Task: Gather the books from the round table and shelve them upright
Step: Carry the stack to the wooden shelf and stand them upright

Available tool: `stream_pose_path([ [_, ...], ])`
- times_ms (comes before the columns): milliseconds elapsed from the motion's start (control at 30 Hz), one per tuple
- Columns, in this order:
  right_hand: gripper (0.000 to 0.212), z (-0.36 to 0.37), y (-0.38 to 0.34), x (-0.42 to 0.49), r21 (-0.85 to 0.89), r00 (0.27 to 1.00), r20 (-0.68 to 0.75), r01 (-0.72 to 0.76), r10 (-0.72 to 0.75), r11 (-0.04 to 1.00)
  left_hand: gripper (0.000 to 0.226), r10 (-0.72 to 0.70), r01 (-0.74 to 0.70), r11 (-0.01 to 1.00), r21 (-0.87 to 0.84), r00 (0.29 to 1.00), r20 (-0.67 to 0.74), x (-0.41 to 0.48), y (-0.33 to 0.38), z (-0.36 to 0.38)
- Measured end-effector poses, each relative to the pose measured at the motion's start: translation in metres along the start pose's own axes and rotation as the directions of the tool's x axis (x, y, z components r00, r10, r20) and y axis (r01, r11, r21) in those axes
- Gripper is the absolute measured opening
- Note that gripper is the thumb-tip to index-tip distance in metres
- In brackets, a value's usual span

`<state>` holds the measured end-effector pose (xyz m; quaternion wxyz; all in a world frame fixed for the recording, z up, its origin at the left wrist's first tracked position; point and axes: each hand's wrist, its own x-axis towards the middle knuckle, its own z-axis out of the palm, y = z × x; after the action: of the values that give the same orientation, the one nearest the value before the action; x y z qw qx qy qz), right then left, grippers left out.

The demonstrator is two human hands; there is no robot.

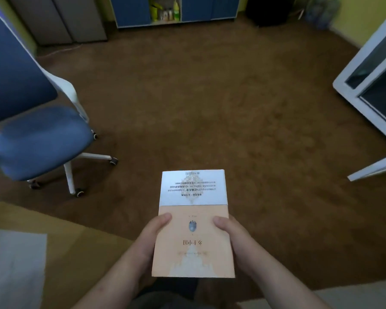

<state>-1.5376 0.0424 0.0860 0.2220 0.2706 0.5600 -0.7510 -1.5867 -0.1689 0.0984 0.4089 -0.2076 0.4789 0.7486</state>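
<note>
Hands [152,239] grip book [193,241]; chair [42,139] left, perhaps bottles [165,12] beyond.

Hidden beneath the book [193,224]: the fingers of the left hand [152,237] and right hand [234,239], with only the thumbs showing on the cover. Cannot tell whether more books lie under it. Too small to read: the fine print on its white band [193,188]. Cut off at the left edge: the blue office chair [38,139]. Cropped at the top: the blue cabinet [201,10], with the bottles [165,12] in its open compartment blurred beyond naming. Cropped at the right: a white-framed panel [370,70]. Cropped at the lower left and blurred: a pale surface [13,264].
</note>
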Motion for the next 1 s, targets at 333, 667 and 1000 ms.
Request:
stream_pose_path([
  [333,0.054,0.030,-0.136,0.162,-0.094,0.995,0.094,-0.026,0.035,0.995,0.033,0.038,-0.034,0.999,0.028,0.990,-0.136,0.096,0.155,-0.015],
  [667,0.056,0.081,-0.258,0.293,-0.284,0.939,0.307,-0.062,0.152,0.957,0.038,0.102,-0.136,0.987,-0.086,0.943,-0.318,0.151,0.258,-0.033],
  [1000,0.056,0.175,-0.362,0.408,-0.549,0.788,0.520,0.013,0.329,0.835,0.047,0.156,-0.408,0.841,-0.355,0.811,-0.563,0.182,0.337,-0.057],
])
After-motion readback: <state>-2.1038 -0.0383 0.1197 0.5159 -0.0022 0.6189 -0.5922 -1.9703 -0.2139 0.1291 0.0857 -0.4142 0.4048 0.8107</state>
